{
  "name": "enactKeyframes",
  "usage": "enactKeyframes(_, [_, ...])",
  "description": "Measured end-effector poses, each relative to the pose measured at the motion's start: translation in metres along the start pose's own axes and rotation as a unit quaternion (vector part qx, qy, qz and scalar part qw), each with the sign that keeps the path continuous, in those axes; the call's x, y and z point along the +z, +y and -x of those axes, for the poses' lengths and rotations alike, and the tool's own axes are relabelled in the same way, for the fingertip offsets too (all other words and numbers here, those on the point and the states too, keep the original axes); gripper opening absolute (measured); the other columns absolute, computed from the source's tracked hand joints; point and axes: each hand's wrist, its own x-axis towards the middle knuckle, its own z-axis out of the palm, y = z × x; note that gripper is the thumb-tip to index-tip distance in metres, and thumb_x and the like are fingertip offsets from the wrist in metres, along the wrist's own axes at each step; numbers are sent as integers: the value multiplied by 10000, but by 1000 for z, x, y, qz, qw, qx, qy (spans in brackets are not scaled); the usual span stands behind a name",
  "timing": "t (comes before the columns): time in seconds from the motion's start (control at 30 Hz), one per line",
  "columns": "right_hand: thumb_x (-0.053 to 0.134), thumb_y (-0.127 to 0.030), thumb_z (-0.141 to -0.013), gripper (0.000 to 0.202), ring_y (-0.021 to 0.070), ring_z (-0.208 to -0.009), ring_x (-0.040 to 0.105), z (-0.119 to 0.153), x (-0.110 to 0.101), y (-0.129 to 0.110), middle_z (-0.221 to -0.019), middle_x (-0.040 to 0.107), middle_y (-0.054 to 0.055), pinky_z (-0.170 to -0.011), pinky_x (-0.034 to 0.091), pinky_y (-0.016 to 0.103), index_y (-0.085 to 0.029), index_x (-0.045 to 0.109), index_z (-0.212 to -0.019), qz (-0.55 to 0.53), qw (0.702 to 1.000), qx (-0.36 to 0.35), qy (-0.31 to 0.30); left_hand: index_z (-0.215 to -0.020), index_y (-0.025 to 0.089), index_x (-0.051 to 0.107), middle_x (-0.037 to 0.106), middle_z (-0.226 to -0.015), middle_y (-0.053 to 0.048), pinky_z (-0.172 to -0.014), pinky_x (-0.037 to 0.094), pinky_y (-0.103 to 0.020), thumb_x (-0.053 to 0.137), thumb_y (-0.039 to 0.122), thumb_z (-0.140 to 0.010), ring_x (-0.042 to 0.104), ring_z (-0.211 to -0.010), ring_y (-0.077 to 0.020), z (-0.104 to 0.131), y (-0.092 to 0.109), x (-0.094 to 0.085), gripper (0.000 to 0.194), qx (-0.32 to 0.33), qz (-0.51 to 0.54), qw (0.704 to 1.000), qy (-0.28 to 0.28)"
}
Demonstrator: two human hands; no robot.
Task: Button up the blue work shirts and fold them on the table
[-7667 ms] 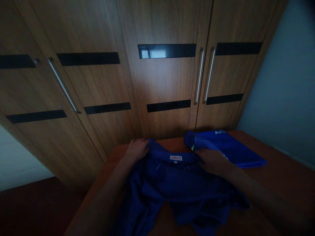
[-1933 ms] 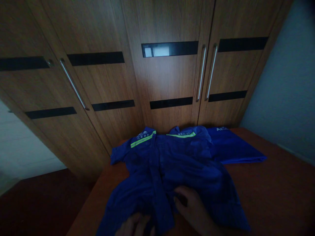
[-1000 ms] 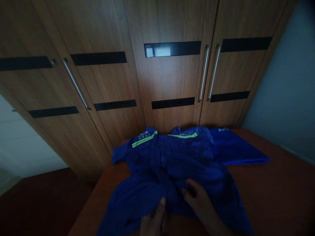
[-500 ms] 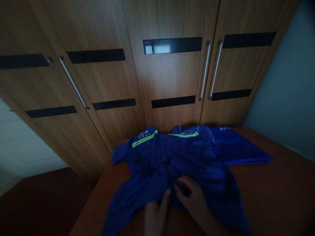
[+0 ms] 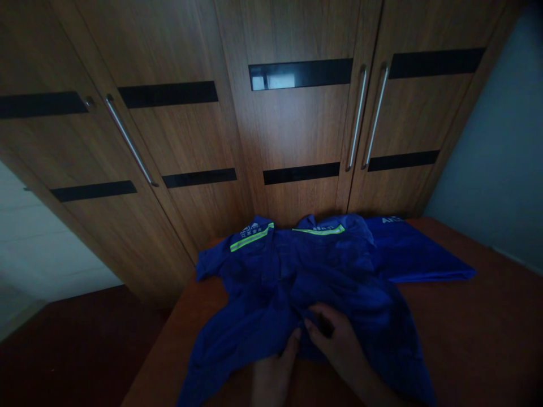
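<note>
A dark blue work jacket (image 5: 254, 316) with short yellow-green reflective strips lies spread out, its collar end toward the wardrobe. My left hand (image 5: 278, 364) is at the jacket's near edge, fingers under the cloth and thumb on top, pinching it. Close beside it, my right hand (image 5: 333, 333) pinches the front edge of the other half between thumb and fingers. The two edges nearly meet between my hands. Dim light hides any fastener there.
A folded bright blue garment (image 5: 424, 254) with white lettering lies right of the jacket. Both rest on a reddish-brown surface (image 5: 470, 333). Behind stands a wooden wardrobe (image 5: 297, 130) with long metal handles. A pale wall (image 5: 487, 158) borders the right side.
My left hand has moved slightly up and right, its thumb closer to my right hand. More of its fingers are now under the cloth. The view has shifted slightly.
</note>
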Motion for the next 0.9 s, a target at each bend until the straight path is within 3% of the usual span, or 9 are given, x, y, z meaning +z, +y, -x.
enactKeyframes(0.2, [544, -280, -792, 164, 173, -745, 596, 0, 1, 2, -792, 667, 26, -691, 469, 275, -192, 672, -843, -3, 1000, -7, -23, -876, 205, 709, 734, -891, -67, -1003, 428, -441, 642, 412, -736, 610, -1086, -291, -1, 6, -2, 259, 7, -23, 1000, 2])
enactKeyframes(0.47, [608, -290, -750, 228, 178, -793, 593, 10, 0, -3, -854, 650, 27, -721, 463, 280, -208, 639, -961, -34, 997, 20, -62, -814, 209, 724, 734, -918, -94, -1049, 367, -455, 654, 412, -706, 596, -1103, -326, 1, 3, -1, 241, -1, -53, 998, 24])
enactKeyframes(0.57, [553, -365, -829, 212, 166, -780, 596, 11, -2, -3, -819, 641, 21, -705, 458, 265, -210, 625, -956, -91, 992, -1, -87, -827, 197, 723, 732, -921, -103, -1025, 385, -465, 642, 417, -718, 638, -1007, -322, 1, 4, -2, 259, 3, -57, 998, 25])
enactKeyframes(0.67, [432, -379, -909, 253, 136, -644, 571, 8, -1, -3, -670, 595, -3, -601, 429, 232, -198, 594, -841, -114, 989, 2, -98, -866, 187, 722, 731, -946, -103, -994, 414, -462, 630, 412, -729, 655, -948, -307, 0, 4, -2, 279, 13, -59, 998, 16])
enactKeyframes(0.9, [462, -185, -841, 78, 119, -635, 570, 7, 4, -1, -704, 601, -15, -593, 407, 217, -203, 537, -829, 43, 995, -59, -69, -937, 187, 707, 716, -1018, -101, -1011, 401, -430, 584, 426, -770, 623, -1022, -294, 4, 0, -2, 317, -2, -44, 999, -14])
